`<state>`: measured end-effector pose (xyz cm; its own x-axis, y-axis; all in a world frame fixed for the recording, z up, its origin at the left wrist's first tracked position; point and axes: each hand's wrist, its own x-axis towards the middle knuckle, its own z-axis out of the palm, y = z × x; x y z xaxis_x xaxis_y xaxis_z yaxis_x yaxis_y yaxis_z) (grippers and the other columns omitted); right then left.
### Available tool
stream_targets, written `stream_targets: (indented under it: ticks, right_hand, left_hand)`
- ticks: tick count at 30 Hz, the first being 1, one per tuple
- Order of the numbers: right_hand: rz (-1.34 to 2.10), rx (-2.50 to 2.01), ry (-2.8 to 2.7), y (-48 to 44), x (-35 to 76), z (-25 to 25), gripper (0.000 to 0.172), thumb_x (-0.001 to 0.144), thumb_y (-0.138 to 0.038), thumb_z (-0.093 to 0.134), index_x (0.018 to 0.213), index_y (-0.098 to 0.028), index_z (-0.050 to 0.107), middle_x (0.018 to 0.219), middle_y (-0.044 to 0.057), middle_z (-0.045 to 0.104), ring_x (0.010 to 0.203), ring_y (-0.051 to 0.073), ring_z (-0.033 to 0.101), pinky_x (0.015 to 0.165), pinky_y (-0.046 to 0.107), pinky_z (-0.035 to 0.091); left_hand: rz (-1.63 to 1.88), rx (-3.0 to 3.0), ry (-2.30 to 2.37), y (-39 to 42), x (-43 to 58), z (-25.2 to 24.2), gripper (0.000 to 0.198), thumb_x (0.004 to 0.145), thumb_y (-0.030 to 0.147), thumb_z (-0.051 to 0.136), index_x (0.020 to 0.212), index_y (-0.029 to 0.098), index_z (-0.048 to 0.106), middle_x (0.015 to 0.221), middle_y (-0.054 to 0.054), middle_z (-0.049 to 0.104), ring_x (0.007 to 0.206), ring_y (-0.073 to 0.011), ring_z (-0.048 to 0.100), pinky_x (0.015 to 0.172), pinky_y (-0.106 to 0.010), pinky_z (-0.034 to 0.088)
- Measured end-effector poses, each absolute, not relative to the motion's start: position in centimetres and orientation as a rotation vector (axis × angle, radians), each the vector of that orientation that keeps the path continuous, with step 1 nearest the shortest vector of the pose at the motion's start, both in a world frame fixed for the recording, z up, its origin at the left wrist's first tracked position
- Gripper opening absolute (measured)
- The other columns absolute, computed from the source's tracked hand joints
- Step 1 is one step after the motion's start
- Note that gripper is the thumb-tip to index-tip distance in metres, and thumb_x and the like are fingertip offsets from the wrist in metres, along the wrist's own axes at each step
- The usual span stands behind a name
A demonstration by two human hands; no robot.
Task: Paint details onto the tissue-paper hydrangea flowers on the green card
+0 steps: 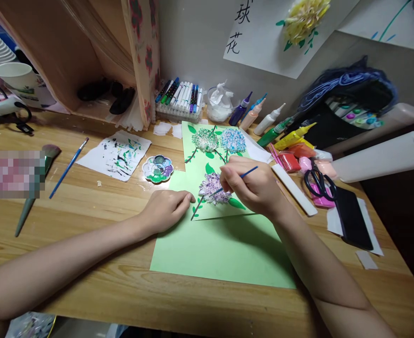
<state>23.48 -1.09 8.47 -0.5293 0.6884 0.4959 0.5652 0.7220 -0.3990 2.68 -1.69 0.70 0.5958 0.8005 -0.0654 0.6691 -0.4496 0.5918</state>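
- Head view: three textured flowers stand on the upper green sheet [196,170], lying mid-tabletop [104,286]: one purple flower [211,181] nearest the person, one green-and-white flower [204,140] and one blue flower [233,140] beyond.
- All three flowers carry colour, and painted leaves and dark stems surround them, so the work looks well advanced; what is left is probably some touching-up on the purple flower.
- Right hand [252,185]: fingers pinch one thin blue brush [249,172], its tip at the purple flower; whether it touches, I cannot tell.
- Left hand [168,209]: fingers loosely bent, gripping nothing visible, beside the sheet's left edge.
- One lower green sheet [221,249] lies partly beneath, its visible part unpainted.
- Leftward: one paint palette [158,169], one smeared paper [99,160], one spare blue brush [67,170], one large brush [28,209].
- Rightward: one pair of scissors [321,184], one black phone [353,218].
- Behind: at least six squeeze bottles [268,122], and markers [182,96] too crowded to count.
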Motion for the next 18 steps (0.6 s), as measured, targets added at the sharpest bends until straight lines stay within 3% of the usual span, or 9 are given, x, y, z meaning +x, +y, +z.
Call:
stream_targets:
  ticks: [18]
  right_hand:
    - [0.495,-1.064,-2.092,-0.43,23.77,7.49,0.048,0.098,-0.029,0.036,0.052,-0.019,0.046,0.049,-0.001,0.052,0.049,0.009,0.046,0.058,0.026,0.038]
  left_hand:
    - [0.283,2.254,1.157,-1.69,2.65,0.89,0.036,0.095,0.030,0.034,0.094,0.022,0.069,0.079,0.000,0.072,0.063,-0.0142,0.060,0.062,-0.025,0.033]
